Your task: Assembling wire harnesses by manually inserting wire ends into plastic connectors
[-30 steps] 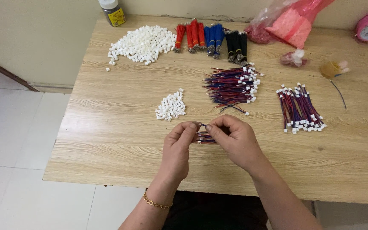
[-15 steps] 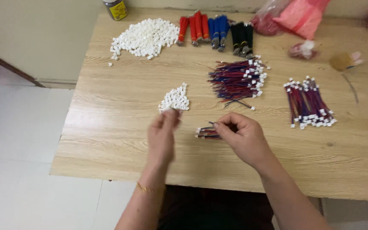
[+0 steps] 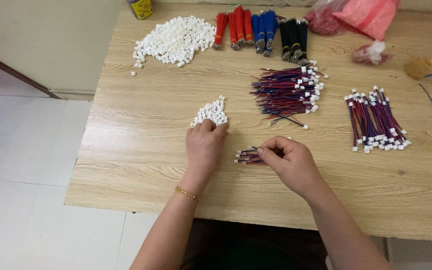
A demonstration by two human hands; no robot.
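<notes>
My left hand (image 3: 204, 146) reaches forward, its fingertips on the near edge of a small pile of white plastic connectors (image 3: 210, 112). My right hand (image 3: 290, 162) rests on the wooden table (image 3: 141, 150) and pinches a small bunch of short red, blue and black wires (image 3: 248, 156) that lies flat, pointing left. Just beyond my right hand lies a larger heap of wires with white connectors fitted (image 3: 287, 90).
A second bundle of finished wires (image 3: 374, 120) lies at the right. A big heap of white connectors (image 3: 173, 40) and red, blue and black wire bundles (image 3: 261, 27) sit at the back, with pink plastic bags (image 3: 361, 15) and a jar (image 3: 140, 7).
My left hand let go of the wire bunch and moved forward to the small connector pile. My right hand stayed on the wires.
</notes>
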